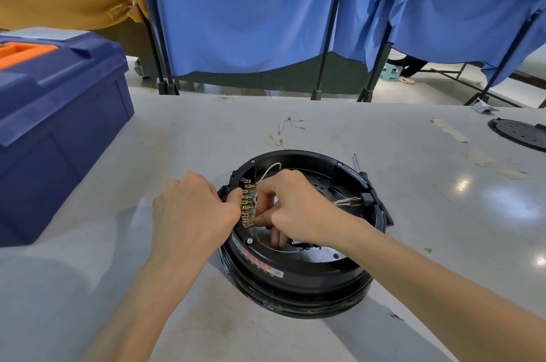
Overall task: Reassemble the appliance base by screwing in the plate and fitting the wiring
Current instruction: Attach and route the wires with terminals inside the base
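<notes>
**While the left hand (192,214) grips the appliance base (295,276), the right hand (295,205) pinches a white wire (270,168)**

Black and round, the base lies open side up on the tabletop (177,131), near its front edge. The left hand curls over the left rim beside a brass terminal row (247,205). The right hand reaches inside, holding the wire at that row. A screwdriver (358,165) lies just beyond the far right rim, and a blue toolbox (59,125) stands at the left edge.
</notes>
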